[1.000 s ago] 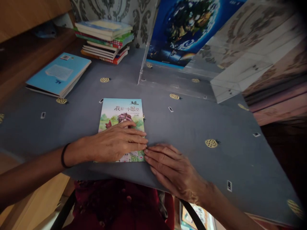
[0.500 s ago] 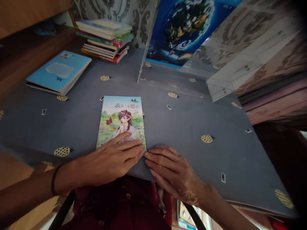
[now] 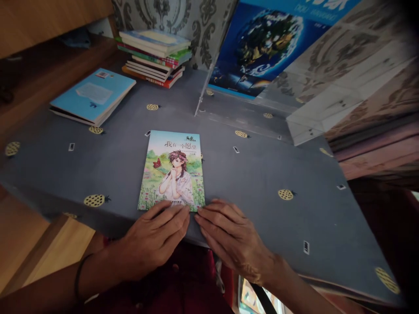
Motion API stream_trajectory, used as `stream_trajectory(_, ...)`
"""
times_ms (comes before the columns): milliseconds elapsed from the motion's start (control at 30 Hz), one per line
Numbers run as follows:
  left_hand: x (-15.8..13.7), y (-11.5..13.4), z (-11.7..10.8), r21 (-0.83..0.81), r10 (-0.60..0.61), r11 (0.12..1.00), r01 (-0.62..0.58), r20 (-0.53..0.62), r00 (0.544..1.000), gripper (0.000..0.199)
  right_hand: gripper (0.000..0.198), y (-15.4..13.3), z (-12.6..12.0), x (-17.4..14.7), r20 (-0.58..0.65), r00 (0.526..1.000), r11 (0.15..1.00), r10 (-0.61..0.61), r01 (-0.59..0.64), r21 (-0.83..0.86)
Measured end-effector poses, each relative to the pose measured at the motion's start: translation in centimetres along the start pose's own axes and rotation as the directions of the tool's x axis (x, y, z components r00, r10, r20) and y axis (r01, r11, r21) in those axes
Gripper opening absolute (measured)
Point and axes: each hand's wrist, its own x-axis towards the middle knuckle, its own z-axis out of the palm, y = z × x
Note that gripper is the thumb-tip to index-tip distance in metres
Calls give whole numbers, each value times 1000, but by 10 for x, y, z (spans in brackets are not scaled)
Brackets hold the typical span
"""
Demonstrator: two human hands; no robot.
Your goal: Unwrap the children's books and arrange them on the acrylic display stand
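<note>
A closed paperback book [image 3: 173, 170] lies face up near the front edge of the desk. Its cover shows a drawn figure, a red butterfly and flowers under a pale blue sky. My left hand [image 3: 163, 235] rests across the book's bottom edge, fingers outstretched and lying flat, touching the cover. At the lower right corner is my right hand [image 3: 231, 233], its fingers extended side by side and their tips against the corner. Neither hand grips the book. Both thumbs are largely hidden.
A blue book [image 3: 93, 96] lies on the left of the grey pineapple-print tablecloth [image 3: 255, 174]. Behind it rises a stack of books [image 3: 153, 59]. A clear acrylic stand [image 3: 235, 107] holds an Earth picture [image 3: 265, 43] at the back. Wooden shelving [image 3: 55, 26] borders the left.
My left hand has slid down the cover to its bottom edge, uncovering the drawn figure. My right hand stays by the corner. The camera view has shifted slightly.
</note>
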Motion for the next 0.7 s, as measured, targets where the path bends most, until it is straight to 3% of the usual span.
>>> stream_trajectory(100, -2, 1, 0, 9, 7, 1000, -6, -49, 999, 34, 21, -1, 3, 3, 10, 1000, 1000, -10, 9, 11)
stream_trajectory(267, -7, 4, -5, 2, -78, 997, 78, -11, 997, 31, 21, -3, 7, 6, 34, 999, 999, -39, 38, 31)
stream_trajectory(533, -15, 4, -17, -21, -151, 988, 151, -42, 988, 33, 22, -6, 13, 14, 88, 995, 998, -56, 52, 46)
stream_trajectory(700, -23, 0, -25, -28, -152, 988, 150, -53, 987, 32, 20, -7, 18, 23, 111, 991, 994, -79, 70, 83)
